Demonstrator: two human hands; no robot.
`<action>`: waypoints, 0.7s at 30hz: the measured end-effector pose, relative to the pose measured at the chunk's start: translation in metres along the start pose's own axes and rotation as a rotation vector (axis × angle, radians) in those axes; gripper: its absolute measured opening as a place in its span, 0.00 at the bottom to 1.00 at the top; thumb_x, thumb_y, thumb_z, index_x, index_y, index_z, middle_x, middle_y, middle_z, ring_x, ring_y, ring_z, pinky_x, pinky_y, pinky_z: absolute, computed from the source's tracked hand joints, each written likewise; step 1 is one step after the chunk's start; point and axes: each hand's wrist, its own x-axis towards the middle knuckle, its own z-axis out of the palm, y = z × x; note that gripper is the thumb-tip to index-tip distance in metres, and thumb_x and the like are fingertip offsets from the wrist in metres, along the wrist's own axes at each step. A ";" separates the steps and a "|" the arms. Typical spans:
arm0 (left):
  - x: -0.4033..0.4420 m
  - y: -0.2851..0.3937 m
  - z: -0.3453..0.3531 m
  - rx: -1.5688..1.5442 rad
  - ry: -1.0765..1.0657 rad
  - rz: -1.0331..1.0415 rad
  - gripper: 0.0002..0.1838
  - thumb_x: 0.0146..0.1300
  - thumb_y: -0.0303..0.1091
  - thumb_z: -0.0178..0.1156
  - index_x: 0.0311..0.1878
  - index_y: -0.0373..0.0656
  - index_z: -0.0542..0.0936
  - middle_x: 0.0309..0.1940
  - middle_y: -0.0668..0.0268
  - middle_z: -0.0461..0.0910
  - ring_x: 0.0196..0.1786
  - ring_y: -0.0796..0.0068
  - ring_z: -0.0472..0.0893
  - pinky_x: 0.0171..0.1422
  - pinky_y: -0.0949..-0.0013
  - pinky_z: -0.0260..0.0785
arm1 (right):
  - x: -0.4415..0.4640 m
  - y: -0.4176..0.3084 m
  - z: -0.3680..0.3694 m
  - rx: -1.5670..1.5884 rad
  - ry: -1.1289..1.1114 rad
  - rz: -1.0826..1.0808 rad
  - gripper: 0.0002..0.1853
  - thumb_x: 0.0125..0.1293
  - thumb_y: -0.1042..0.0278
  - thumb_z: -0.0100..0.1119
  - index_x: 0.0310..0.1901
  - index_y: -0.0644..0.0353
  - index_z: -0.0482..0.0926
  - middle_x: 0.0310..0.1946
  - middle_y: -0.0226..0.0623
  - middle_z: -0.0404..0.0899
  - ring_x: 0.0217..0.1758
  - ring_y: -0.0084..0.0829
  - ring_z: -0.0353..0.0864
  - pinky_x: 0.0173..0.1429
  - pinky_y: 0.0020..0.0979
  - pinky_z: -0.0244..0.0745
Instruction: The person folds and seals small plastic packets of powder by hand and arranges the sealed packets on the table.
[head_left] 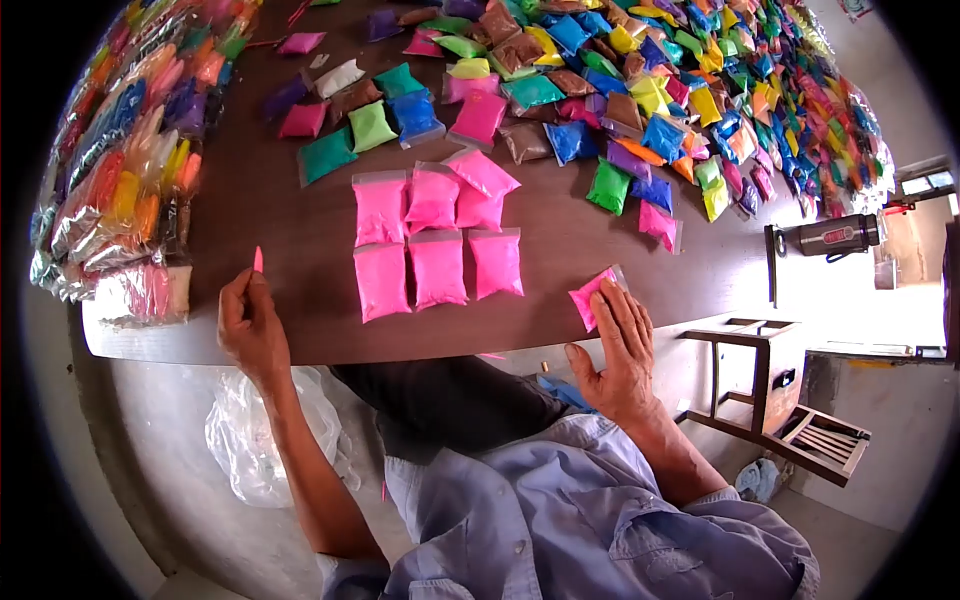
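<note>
My left hand (253, 325) is near the table's left front edge, its fingers pinched round a small pink pointed piece (258, 260) that sticks up from the fingertips. My right hand (618, 345) lies with fingers stretched over a pink packet (592, 297) at the front right, covering part of it; the thumb is spread apart. Between the hands, several bright pink packets (438, 270) lie in two rows on the dark table (300, 220), with one packet (482, 174) resting tilted over others in the back row.
Clear bags of coloured pieces (130, 190) are stacked at the left. Loose coloured packets (640, 90) pile up across the back and right. A dark flask (838, 236) lies beyond the right edge, above a wooden chair (770, 390). A plastic bag (250, 430) is on the floor.
</note>
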 end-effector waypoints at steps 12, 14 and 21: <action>-0.008 0.004 0.002 0.056 0.069 0.040 0.07 0.74 0.32 0.64 0.48 0.40 0.86 0.36 0.66 0.85 0.37 0.79 0.81 0.42 0.73 0.75 | 0.001 -0.008 -0.002 -0.064 -0.078 0.013 0.32 0.68 0.59 0.65 0.69 0.69 0.72 0.73 0.55 0.69 0.75 0.56 0.68 0.78 0.54 0.59; -0.008 0.007 0.002 0.067 0.088 0.027 0.07 0.74 0.32 0.64 0.48 0.40 0.86 0.36 0.66 0.85 0.37 0.78 0.82 0.43 0.73 0.75 | -0.002 -0.002 0.002 -0.057 -0.077 0.001 0.32 0.70 0.58 0.64 0.70 0.69 0.71 0.73 0.55 0.68 0.76 0.56 0.67 0.78 0.54 0.59; -0.008 0.005 0.000 0.089 0.085 0.084 0.07 0.74 0.32 0.64 0.47 0.40 0.86 0.32 0.68 0.83 0.33 0.80 0.78 0.39 0.73 0.72 | 0.004 0.008 -0.004 0.013 -0.073 -0.049 0.33 0.67 0.60 0.67 0.69 0.69 0.72 0.72 0.56 0.69 0.75 0.57 0.68 0.77 0.54 0.61</action>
